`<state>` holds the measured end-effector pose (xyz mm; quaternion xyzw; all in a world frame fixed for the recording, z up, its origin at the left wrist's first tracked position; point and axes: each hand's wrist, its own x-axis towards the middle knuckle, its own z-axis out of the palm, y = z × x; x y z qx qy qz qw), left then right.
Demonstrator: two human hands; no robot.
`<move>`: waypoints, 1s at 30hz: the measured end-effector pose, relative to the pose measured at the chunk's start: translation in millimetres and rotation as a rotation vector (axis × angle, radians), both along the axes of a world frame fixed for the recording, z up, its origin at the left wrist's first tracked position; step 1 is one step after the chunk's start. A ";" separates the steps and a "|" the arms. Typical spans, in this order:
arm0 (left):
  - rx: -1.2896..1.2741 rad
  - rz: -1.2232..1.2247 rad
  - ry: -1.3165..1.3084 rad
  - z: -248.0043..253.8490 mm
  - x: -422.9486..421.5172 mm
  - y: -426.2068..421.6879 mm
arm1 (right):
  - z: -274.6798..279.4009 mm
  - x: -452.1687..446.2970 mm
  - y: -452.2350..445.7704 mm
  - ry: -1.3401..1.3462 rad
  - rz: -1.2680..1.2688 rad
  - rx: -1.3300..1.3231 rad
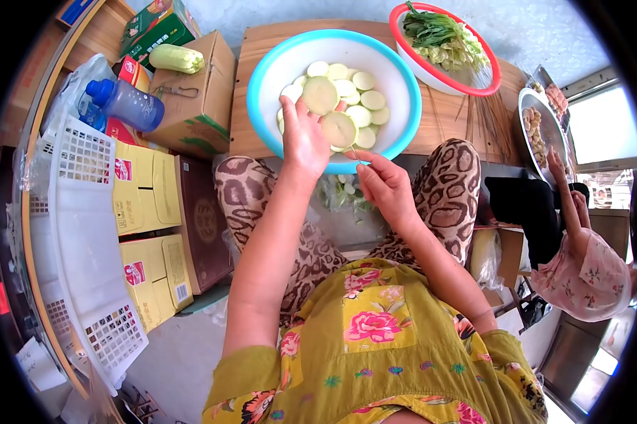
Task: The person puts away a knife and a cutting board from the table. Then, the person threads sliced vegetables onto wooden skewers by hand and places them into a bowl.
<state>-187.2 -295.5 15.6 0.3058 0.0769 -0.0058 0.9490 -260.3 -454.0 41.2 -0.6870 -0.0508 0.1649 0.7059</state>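
Over the basin, my left hand (304,141) is palm up with its fingers around a couple of large pale green zucchini slices (340,130). My right hand (388,185) is closed in a pinch on a thin skewer (354,152), whose tip reaches the lower slice; whether it has pierced the slice I cannot tell. More round zucchini slices (364,80) lie heaped inside the white basin with a blue rim (258,99), right behind my hands.
Loose thin skewers (484,116) lie on the wooden table (439,120), near a red-rimmed basin (494,62) of leafy greens. A whole zucchini (176,59) rests on a cardboard box (205,92) at left. Another person (580,268) works at right beside a metal bowl (527,141).
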 end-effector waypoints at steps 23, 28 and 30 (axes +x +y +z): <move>-0.214 -0.105 -0.116 -1.5 -0.3 7.0 | 3.4 -12.9 5.6 -0.127 0.023 -0.226; -0.286 -0.060 -0.146 0.1 4.8 19.7 | -0.5 -22.6 5.3 -0.088 0.040 -0.164; -0.287 -0.057 -0.155 -1.9 4.6 20.8 | 4.8 -25.2 3.8 -0.051 0.051 -0.143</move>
